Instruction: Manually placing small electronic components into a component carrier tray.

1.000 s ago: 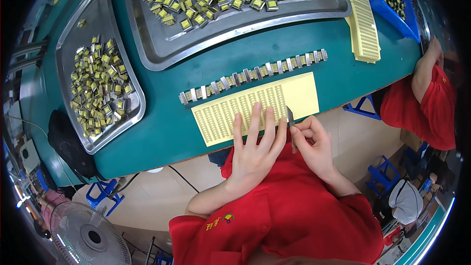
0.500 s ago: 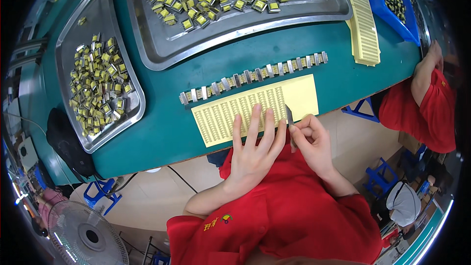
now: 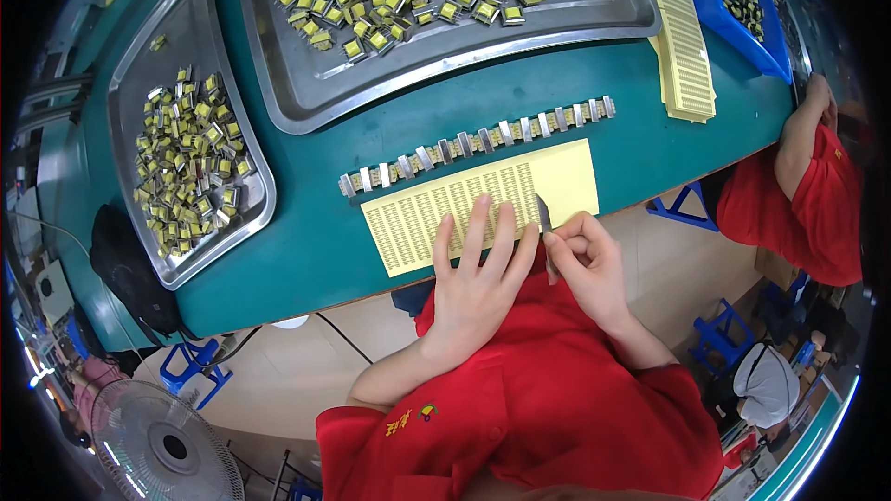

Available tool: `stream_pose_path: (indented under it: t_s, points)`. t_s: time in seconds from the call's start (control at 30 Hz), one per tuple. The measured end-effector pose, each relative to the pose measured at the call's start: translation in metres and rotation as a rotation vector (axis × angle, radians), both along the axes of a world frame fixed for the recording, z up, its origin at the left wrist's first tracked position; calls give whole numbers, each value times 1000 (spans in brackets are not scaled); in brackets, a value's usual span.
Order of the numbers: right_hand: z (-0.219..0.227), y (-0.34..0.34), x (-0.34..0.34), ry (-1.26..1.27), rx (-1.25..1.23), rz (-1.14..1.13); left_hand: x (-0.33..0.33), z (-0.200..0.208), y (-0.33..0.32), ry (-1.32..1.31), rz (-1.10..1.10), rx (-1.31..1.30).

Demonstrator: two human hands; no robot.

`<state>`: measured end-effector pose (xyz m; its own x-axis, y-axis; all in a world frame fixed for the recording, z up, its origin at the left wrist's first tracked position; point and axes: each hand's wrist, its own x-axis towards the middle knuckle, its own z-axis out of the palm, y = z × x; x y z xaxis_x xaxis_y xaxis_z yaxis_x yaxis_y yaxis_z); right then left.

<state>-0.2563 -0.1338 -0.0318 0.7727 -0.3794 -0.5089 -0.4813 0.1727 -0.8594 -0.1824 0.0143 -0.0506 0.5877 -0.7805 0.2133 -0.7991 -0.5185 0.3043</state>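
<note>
A yellow label sheet with rows of small printed labels lies near the table's front edge, its right part bare. Flat on its printed part rests my left hand, fingers spread. Just right of it, my right hand pinches a slim, pointed metal blade. The blade's tip touches or hovers over the sheet where the labels end; which one I cannot tell. Beyond the sheet stretches a row of small transformers with yellow windings and metal cores, set side by side.
Two metal trays, one at the back and one at the left, hold many loose transformers. At the right are stacked label sheets and a blue bin of parts. A black bag lies left; a co-worker's red sleeve shows right.
My left hand has shifted slightly left over the sheet. The right hand and blade have barely moved. The row of transformers stays in place.
</note>
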Motion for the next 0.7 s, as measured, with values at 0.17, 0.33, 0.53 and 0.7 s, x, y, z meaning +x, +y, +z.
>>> stream_pose_path:
  t_s: [0.17, 0.33, 0.53, 0.7]
  points:
    - [1, 1, 1, -11, 17, -13, 7, 2, -7, 4, 20, 12]
    - [1, 2, 1, -10, -6, -9, 10, 7, -10, -17, 1, 92]
    - [1, 2, 0, -5, -71, -3, 10, 17, 3, 109, -88, 21]
    - [7, 10, 2, -18, -406, 71, 14, 21, 10, 134, -112, 27]
